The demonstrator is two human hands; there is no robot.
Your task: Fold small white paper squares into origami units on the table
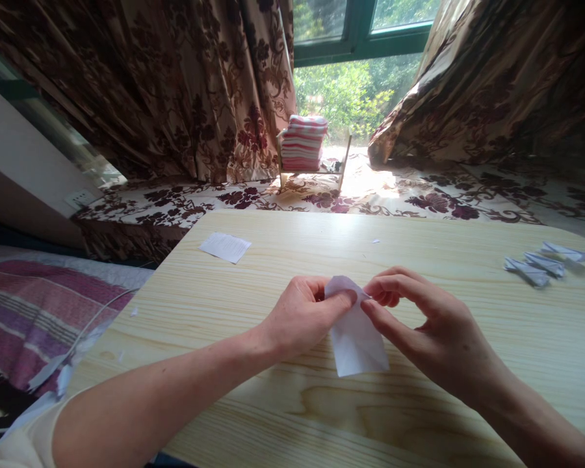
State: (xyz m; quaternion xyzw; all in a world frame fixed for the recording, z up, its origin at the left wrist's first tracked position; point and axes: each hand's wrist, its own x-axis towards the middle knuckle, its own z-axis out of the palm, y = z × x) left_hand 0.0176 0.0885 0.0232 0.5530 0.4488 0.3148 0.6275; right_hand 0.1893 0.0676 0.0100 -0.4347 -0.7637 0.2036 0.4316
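Note:
Both hands meet over the middle of a pale wooden table, pinching a small white paper slip. My left hand is closed on the slip's upper left edge, thumb on top. My right hand pinches the upper right edge with thumb and forefinger. The top of the slip curls over between the fingers, and its lower part hangs down toward the table.
A flat white paper slip lies at the table's far left. Several folded paper pieces sit at the far right. Behind the table are a floral cloth, brown floral curtains, a striped stack by the window, and striped bedding at left.

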